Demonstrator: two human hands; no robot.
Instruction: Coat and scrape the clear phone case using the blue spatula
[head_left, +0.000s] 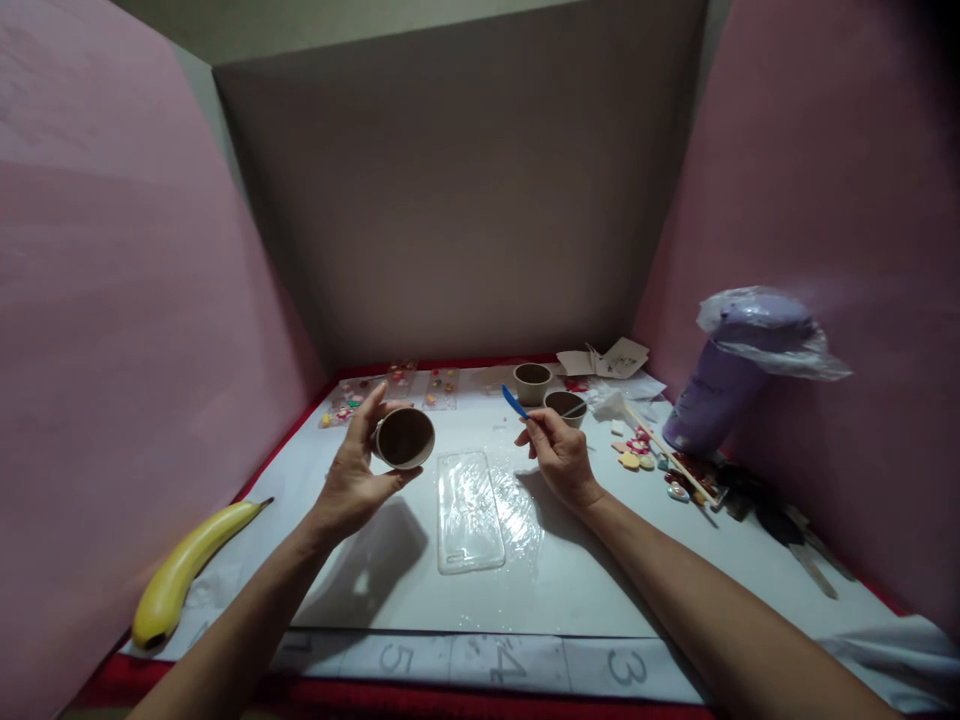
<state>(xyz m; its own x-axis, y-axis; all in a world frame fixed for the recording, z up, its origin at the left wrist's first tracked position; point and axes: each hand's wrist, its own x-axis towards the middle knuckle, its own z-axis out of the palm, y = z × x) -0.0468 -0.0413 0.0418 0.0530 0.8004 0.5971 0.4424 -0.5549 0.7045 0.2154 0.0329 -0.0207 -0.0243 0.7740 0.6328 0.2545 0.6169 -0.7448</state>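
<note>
My left hand (356, 475) holds a small brown cup (405, 438) tilted on its side above the white sheet, its dark opening facing me. My right hand (559, 455) pinches a thin stick with a blue tip (514, 401), the tip pointing up and to the left. Between the two hands a clear phone case (469, 512) lies flat on a patch of shiny plastic film. Two more small brown cups (532, 381) (566, 405) stand just beyond my right hand.
A banana (187, 568) lies at the left edge of the white sheet (525, 590). Small coloured charms (637, 452) and a wooden stick (667, 455) lie to the right. A purple bottle with a plastic bag over it (724, 385) stands at the right wall. Sticker sheets (397, 385) lie at the back.
</note>
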